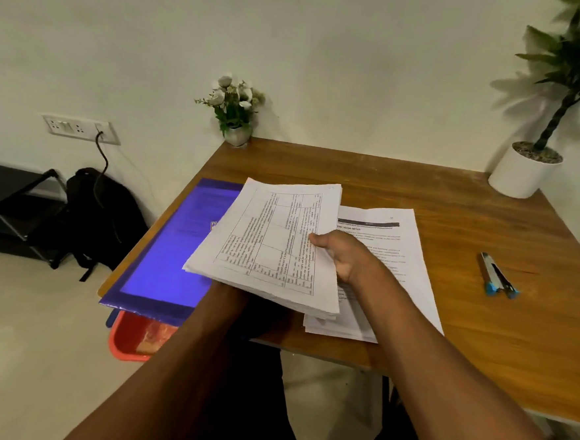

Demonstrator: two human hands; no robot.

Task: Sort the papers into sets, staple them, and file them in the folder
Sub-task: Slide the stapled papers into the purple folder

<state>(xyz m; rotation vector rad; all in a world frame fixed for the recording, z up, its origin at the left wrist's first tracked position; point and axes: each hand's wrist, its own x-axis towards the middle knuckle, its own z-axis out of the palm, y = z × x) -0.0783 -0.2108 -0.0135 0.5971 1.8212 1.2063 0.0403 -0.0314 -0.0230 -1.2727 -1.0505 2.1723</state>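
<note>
- My right hand [342, 256] has its thumb laid on top of the held stack of papers [270, 242] at the stack's right edge, the other fingers curled out of sight beneath; the grip is closed on the stack
- My left hand is hidden under the same stack; only the left forearm [220, 318] shows, running up to the stack's near edge; I cannot tell how those fingers are set, though the stack appears to rest on them
- The held stack is thick, tilted, lifted off the table; its top sheet carries a printed grid of text turned sideways to me
- Just beside it to the right, partly under my right hand, a second pile of papers [384, 226] lies flat on the wooden table [453, 214], its top sheet bearing a dark heading bar
- To the left, the blue folder [173, 246] lies on the table's left edge, overhanging the near corner; the held stack overlaps its right side
- A stapler [497, 275] with blue tips lies well apart on the right of the table
- At the far edge stand a small pot of white flowers [236, 109] and a white potted plant [533, 161]
- On the floor: a red tub [136, 339] under the folder's corner, a black backpack [103, 213] by the wall
</note>
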